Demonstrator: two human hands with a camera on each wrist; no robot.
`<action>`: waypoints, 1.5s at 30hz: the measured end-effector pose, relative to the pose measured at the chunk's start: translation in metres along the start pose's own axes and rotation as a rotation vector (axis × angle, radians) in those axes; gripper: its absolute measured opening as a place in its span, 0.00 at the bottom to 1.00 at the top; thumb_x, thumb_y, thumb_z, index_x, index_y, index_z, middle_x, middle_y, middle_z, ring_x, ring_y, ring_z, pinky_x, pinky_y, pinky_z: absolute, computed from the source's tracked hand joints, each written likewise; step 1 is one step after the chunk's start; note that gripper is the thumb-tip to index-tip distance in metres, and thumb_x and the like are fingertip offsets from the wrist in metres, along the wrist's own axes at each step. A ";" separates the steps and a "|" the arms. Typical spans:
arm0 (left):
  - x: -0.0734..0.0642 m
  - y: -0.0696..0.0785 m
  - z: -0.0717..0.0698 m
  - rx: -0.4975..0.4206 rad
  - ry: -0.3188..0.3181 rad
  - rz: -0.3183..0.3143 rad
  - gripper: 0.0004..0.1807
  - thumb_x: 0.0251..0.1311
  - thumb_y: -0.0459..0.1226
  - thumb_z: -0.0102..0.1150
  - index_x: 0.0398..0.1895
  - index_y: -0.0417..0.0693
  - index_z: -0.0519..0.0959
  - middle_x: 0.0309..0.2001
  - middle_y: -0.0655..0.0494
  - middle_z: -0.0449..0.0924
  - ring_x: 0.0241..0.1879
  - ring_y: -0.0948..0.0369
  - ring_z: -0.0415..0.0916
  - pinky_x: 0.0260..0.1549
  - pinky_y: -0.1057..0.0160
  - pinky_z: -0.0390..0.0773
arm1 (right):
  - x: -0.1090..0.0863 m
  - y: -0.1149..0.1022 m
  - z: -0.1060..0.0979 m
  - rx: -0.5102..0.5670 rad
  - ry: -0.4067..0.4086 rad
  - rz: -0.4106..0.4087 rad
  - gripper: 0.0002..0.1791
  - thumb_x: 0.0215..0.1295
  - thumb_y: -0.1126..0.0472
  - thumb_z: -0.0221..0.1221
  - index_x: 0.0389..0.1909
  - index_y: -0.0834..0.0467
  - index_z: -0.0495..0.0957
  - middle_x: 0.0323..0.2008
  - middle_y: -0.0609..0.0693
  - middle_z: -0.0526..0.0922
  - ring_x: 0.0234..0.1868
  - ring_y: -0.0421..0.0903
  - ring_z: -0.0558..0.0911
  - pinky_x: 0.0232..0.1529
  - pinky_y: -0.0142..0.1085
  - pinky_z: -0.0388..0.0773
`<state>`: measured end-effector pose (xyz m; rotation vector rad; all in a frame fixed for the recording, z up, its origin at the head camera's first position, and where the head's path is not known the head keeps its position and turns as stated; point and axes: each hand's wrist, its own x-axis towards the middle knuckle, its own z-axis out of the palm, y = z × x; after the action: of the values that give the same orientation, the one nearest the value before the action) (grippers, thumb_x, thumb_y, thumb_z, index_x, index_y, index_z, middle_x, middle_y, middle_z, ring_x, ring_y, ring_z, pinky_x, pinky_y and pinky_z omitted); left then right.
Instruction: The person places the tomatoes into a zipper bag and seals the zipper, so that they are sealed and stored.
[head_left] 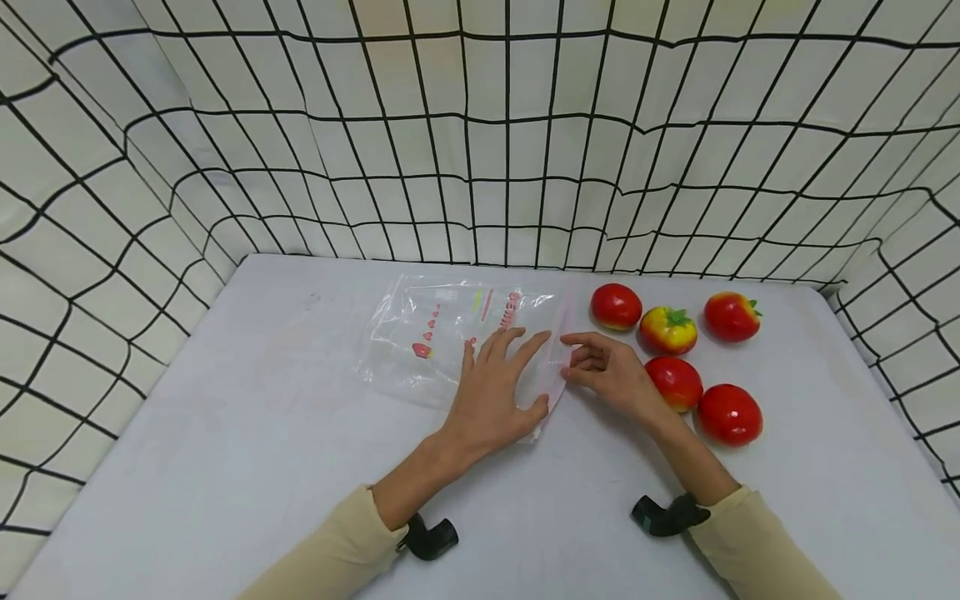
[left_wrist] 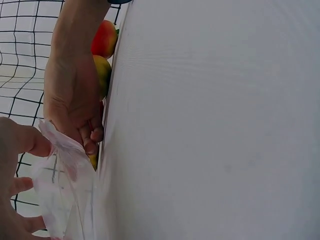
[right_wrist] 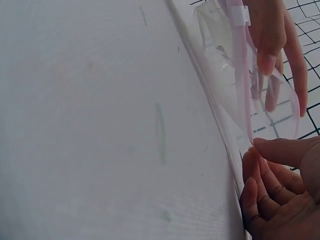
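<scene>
A clear zip bag [head_left: 405, 367] with a pink zip edge and red printing lies flat on the white table, its zip side to the right. My left hand [head_left: 491, 400] is over the zip end with its fingers spread, touching the plastic. In the right wrist view, the pink zip edge [right_wrist: 241, 75] bows away from the bag and carries a white slider [right_wrist: 241, 16]. My right hand [head_left: 611, 375] pinches that edge between thumb and fingertips. Just beyond the right hand sits a red tomato-like fruit [head_left: 675, 383], partly hidden by the hand and wrist.
Several more tomato-like fruits stand to the right: a red one [head_left: 616, 306], a yellow-red one [head_left: 667, 330] with a green top, another [head_left: 731, 317] at the back and one [head_left: 730, 415] near the right forearm. Black netting [head_left: 487, 150] over white walls borders the table [head_left: 225, 400].
</scene>
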<state>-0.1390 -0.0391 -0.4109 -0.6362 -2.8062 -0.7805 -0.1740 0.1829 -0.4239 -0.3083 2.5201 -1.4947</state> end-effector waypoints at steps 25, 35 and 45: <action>-0.004 -0.012 -0.013 -0.168 0.095 0.063 0.32 0.63 0.30 0.46 0.68 0.65 0.77 0.78 0.51 0.65 0.77 0.54 0.66 0.79 0.47 0.63 | 0.000 0.002 0.000 0.024 0.051 0.036 0.31 0.66 0.62 0.70 0.70 0.57 0.74 0.46 0.60 0.86 0.42 0.48 0.86 0.44 0.21 0.82; -0.004 -0.009 -0.014 -0.167 0.047 -0.015 0.31 0.64 0.32 0.44 0.70 0.59 0.76 0.78 0.52 0.66 0.78 0.52 0.65 0.79 0.46 0.63 | 0.002 0.002 0.000 0.047 0.045 0.020 0.34 0.65 0.63 0.70 0.71 0.59 0.71 0.44 0.61 0.87 0.40 0.48 0.88 0.45 0.21 0.83; -0.005 -0.011 -0.014 -0.157 0.066 -0.003 0.29 0.67 0.31 0.41 0.67 0.58 0.79 0.75 0.53 0.71 0.77 0.53 0.67 0.78 0.44 0.64 | 0.001 0.001 0.000 0.056 0.043 0.010 0.34 0.66 0.63 0.70 0.71 0.59 0.70 0.44 0.60 0.87 0.40 0.45 0.88 0.45 0.21 0.83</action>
<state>-0.1384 -0.0568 -0.4056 -0.6183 -2.7063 -1.0116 -0.1753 0.1828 -0.4252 -0.2569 2.5029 -1.5811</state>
